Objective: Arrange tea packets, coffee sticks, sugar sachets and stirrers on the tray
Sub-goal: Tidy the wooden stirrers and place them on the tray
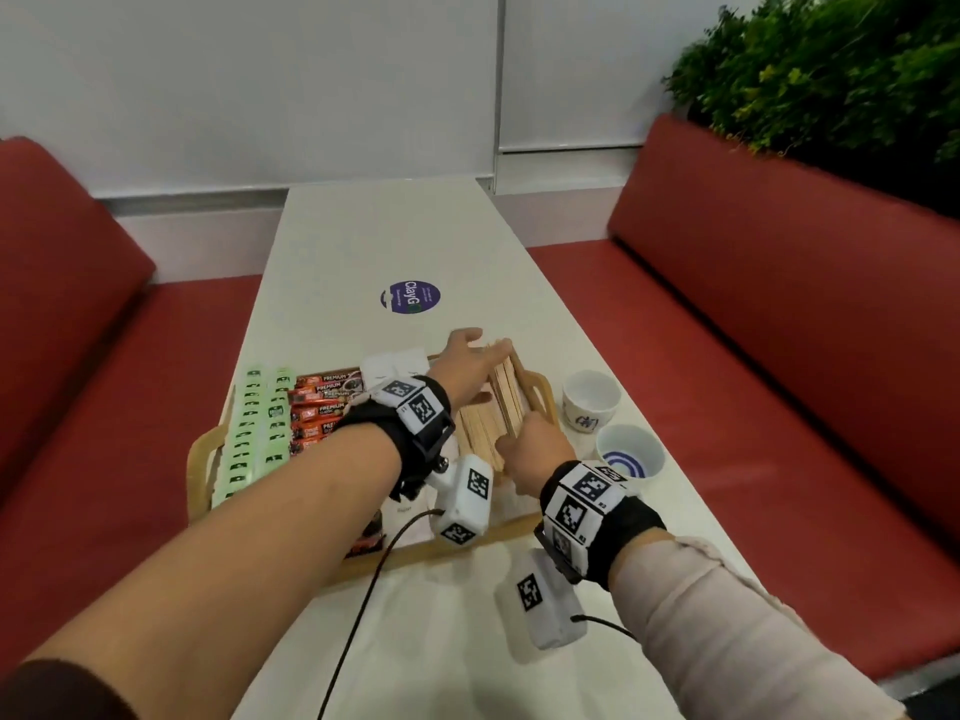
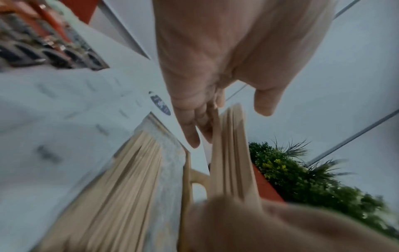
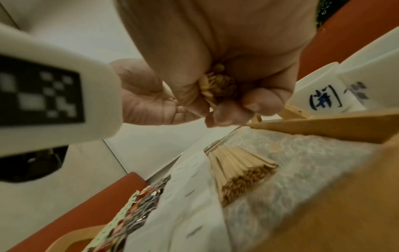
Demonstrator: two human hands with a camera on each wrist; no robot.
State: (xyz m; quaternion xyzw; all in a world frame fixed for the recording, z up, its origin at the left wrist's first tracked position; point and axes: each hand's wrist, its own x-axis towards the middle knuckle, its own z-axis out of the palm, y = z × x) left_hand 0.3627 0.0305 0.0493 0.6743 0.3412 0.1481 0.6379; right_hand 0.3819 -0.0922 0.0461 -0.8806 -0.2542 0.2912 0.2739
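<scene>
Wooden stirrers (image 1: 506,394) squared up: right hand (image 1: 535,449) clenches the bundle, left hand (image 1: 470,356) flat, released; next, lower onto tray (image 1: 200,459).

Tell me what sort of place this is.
Probably a cafe or canteen booth: red padded benches flank a narrow white table, a leafy planter sits behind one bench, and two small cups stand beside the wooden tray.
</scene>
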